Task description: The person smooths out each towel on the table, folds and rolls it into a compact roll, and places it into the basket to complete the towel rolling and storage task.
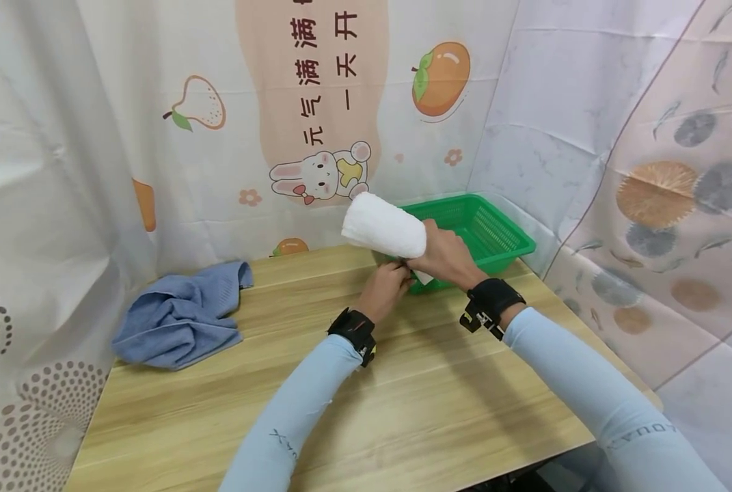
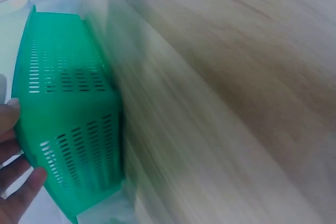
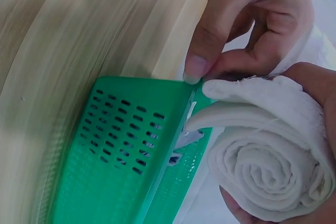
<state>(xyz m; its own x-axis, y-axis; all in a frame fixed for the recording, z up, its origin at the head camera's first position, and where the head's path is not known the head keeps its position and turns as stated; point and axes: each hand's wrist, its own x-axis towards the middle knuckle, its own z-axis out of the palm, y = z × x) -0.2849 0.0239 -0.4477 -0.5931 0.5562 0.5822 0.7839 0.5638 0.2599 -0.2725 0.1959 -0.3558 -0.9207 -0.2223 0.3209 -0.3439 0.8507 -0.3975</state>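
Observation:
My right hand (image 1: 448, 256) grips a rolled white towel (image 1: 384, 224) above the near left corner of the green plastic basket (image 1: 516, 251). Its spiral end faces the right wrist camera, where the towel roll (image 3: 262, 169) overlaps the basket rim. With thumb and curled fingers, my left hand (image 1: 383, 290) pinches the basket's rim at that corner. The right wrist view shows the left thumb (image 3: 195, 66) on top of the rim. Slotted walls of the basket (image 2: 58, 103) fill the left side of the left wrist view. Part of the right hand is hidden behind the roll.
A crumpled blue towel (image 1: 181, 318) lies on the left of the wooden table (image 1: 439, 403). Something pale shows inside the basket near the held corner. Printed curtains (image 1: 206, 178) stand behind and to the right of the table.

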